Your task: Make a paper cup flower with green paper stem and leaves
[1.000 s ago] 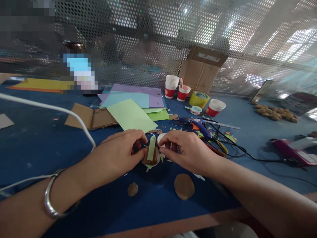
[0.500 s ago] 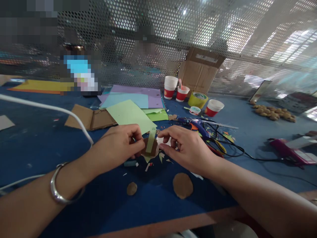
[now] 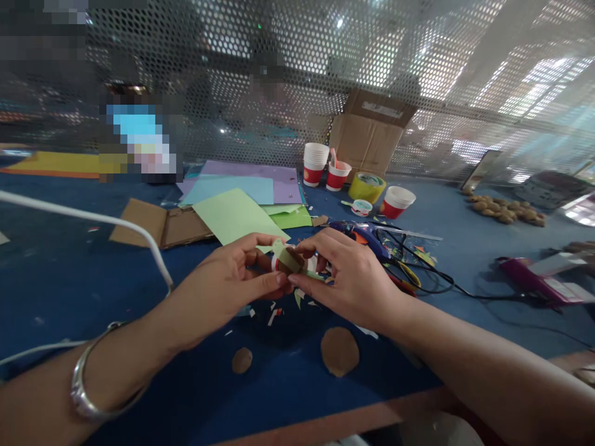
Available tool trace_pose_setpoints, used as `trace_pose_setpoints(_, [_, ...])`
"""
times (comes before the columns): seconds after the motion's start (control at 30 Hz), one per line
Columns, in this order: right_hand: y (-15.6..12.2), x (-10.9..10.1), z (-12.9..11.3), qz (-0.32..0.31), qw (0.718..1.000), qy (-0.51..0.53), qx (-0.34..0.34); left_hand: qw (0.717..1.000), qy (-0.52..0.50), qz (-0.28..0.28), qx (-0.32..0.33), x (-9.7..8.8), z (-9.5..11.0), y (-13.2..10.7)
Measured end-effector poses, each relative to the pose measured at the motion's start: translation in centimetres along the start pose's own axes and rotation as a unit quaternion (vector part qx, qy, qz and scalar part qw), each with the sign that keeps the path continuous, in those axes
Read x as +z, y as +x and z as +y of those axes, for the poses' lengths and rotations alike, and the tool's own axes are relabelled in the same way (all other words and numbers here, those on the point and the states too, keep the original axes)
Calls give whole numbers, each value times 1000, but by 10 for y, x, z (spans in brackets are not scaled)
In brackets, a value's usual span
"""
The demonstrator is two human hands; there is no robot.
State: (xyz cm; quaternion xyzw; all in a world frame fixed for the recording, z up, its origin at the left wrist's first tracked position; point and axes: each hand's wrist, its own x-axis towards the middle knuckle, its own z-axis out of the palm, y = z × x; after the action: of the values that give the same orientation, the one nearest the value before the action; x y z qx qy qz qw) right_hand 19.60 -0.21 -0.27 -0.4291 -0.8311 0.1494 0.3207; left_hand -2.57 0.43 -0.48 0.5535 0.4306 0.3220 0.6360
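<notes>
Between my hands is a small round piece with a brown cardboard face (image 3: 292, 259) and a white-and-red edge like that of a paper cup. A light green paper strip (image 3: 281, 250) runs across it. My left hand (image 3: 232, 272) grips the piece from the left, thumb along its lower edge. From the right, my right hand (image 3: 346, 269) pinches it with thumb and fingertips, partly hiding it. Closer to me on the table lie a larger cardboard disc (image 3: 340, 351) and a smaller cardboard disc (image 3: 242, 360).
Green paper (image 3: 235, 214) and folded cardboard (image 3: 186, 227) lie beyond my hands. Paper cups (image 3: 316, 164), yellow tape (image 3: 367, 187) and a blue glue gun (image 3: 372, 238) with a black cord stand or lie behind. A white cable (image 3: 139, 218) arcs at left; paper scraps (image 3: 275, 314) are scattered.
The round piece has been lifted and tilted up from near the table. My left fingers have closed around its side, and my right fingertips have come onto it.
</notes>
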Motion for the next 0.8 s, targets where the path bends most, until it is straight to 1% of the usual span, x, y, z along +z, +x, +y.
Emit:
trace_pose_setpoints(0.07, [0, 0, -1, -3, 1000, -8, -5, 1000, -6, -19, 10, 2, 0, -2])
trace_pose_setpoints(0.13, [0, 0, -2, -8, 1000, -9, -5, 999, -5, -26, 19, 3, 1, -4])
trace_pose_setpoints(0.3, [0, -2, -5, -8, 1000, -4, -12, 998, 31, -41, 26, 1, 3, -3])
trace_pose_setpoints(0.5, [2, -3, -4, -22, 999, 15, -21, 993, 33, -105, 51, -4, -2, -2])
trace_pose_setpoints(0.67, [1, -4, -5, -12, 998, 52, -25, 989, 8, -142, 46, -4, -1, -1])
trace_pose_setpoints(0.73, [1, -5, -6, -5, 998, 63, -19, 989, 10, -142, 44, -3, 0, -1])
trace_pose_setpoints(0.8, [2, -6, -7, 3, 998, 68, -14, 992, 17, -117, 51, -2, 1, -1])
